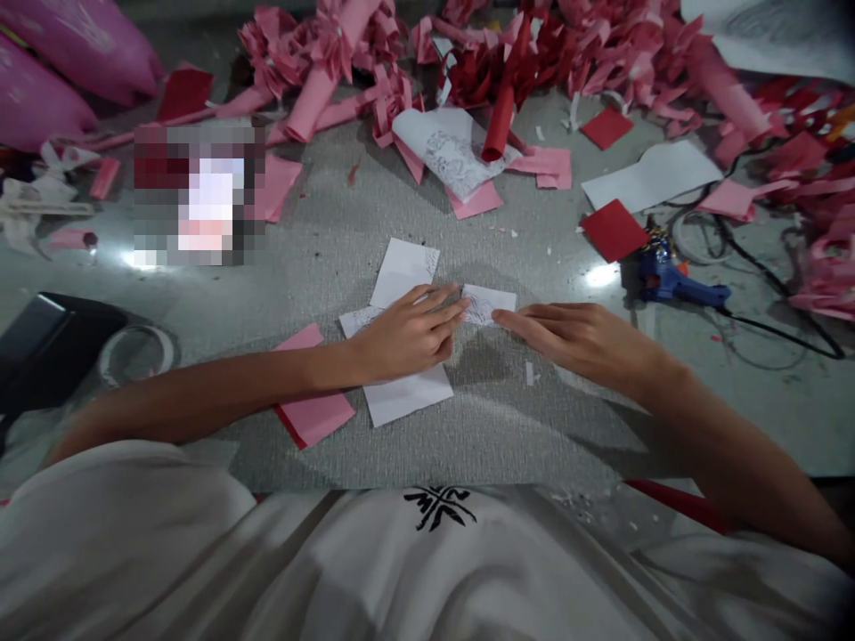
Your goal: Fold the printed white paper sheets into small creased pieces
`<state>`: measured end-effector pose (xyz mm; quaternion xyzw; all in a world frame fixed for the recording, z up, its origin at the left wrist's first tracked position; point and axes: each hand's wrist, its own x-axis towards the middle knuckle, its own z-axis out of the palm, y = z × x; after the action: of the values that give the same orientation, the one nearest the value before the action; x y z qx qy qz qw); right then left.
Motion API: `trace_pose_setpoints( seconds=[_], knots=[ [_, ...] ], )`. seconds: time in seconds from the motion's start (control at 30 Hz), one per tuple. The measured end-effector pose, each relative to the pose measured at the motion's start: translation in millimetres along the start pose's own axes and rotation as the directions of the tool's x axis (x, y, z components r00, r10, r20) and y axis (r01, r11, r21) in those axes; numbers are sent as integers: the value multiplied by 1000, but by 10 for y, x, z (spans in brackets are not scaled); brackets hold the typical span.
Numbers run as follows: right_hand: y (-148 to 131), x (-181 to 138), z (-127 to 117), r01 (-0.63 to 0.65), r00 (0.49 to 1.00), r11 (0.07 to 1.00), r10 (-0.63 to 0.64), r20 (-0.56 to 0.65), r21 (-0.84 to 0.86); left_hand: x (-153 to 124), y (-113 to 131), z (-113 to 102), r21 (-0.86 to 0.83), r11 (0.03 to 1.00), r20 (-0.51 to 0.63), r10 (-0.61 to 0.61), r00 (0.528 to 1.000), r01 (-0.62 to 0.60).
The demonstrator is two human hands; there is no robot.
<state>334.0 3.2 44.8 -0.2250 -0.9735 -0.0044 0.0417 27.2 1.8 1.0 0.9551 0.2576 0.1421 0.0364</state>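
Your white shirt (321,570) sits nearest; on the bench (334,200), your outstretched left hand (414,334) and right hand (578,329) touch a patterned slip (486,304), pinch unclear; work seems partway, white sheets (401,271) lying loose.

white papers (403,270) on grey tabletop (334,218)

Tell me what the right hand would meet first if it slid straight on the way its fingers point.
The right hand would meet the small card first; its leading fingertip seems to touch it, though depth is unclear. Just past it come the left hand's fingertips.
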Motion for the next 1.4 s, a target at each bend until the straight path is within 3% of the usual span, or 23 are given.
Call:
trace_pose_setpoints(
  seconds=[0.27,0.5,0.67,0.8,0.97,1.23,1.33,1.4],
  knots=[
    [-21,227,238,-50,986,994,66,-156,102,11,-14,-45,65,997,-50,55,997,-52],
    [-55,192,269,-110,977,976,141,-160,186,-25,8,-69,126,992,-146,7,989,12],
    [-111,229,323,-324,887,878,412,-209,352,-18,-16,-18,94,995,-223,-3,975,24],
    [-163,282,323,-459,785,718,604,-140,523,8,-37,0,12,999,-244,-48,969,52],
    [-186,295,239,-533,704,559,710,-34,636,36,-37,-6,-34,997,-286,-72,956,65],
    [-172,255,199,-596,689,550,725,21,584,39,-37,10,-50,998,-260,-55,964,44],
    [-242,286,198,-532,689,543,724,-41,650,33,-58,26,-106,993,-256,-73,964,48],
    [-308,315,197,-458,667,476,742,-64,751,35,-65,8,-215,975,-251,-102,963,48]
  ],
)
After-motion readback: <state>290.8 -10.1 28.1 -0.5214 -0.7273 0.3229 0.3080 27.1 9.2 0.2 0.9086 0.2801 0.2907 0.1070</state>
